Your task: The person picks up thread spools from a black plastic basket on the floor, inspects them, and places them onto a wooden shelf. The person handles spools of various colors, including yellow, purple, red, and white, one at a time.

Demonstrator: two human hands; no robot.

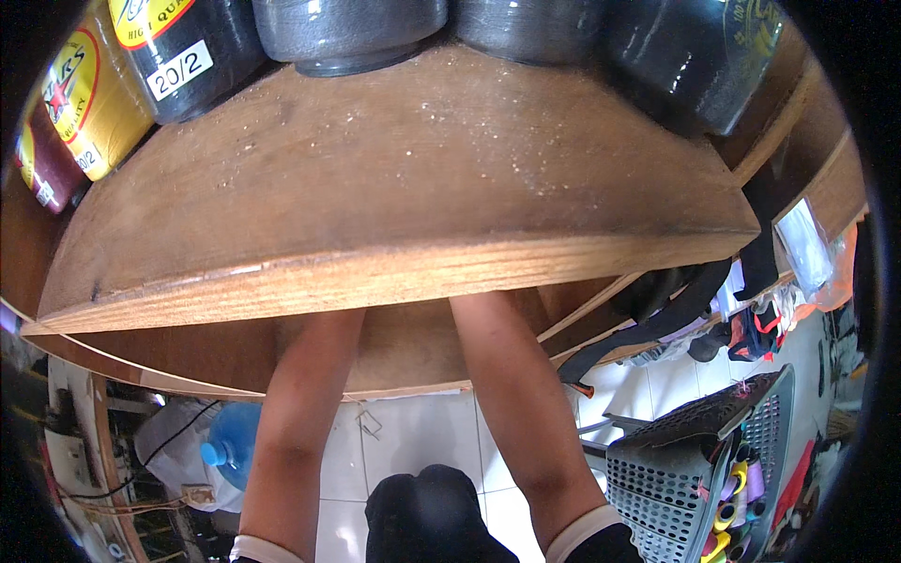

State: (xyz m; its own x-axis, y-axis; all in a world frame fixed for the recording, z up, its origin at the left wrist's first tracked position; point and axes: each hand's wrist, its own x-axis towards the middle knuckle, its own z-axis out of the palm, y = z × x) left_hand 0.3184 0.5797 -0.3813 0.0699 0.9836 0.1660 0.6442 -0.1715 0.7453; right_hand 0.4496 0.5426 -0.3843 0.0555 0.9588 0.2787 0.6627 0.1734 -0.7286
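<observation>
Both my hands are hidden under a wooden shelf board (422,188), so what they hold or touch does not show. My left forearm (300,422) and my right forearm (516,403) reach up from the lower edge and pass beneath the board's front edge. Under it, part of a lower wooden shelf (404,342) shows between my arms. Along the back of the upper board stand several large plastic-wrapped thread spools: a black one (202,61), a yellow one (117,103), a maroon one (56,169) and dark grey ones (352,28). Pale crumbs are scattered over the board.
A grey perforated plastic basket (662,479) with small coloured thread spools (727,516) stands at the lower right. Black straps (648,328) hang by the shelf's right end. A blue water jug (235,446) and a dark cable (178,436) are at the lower left, above white floor tiles (413,432).
</observation>
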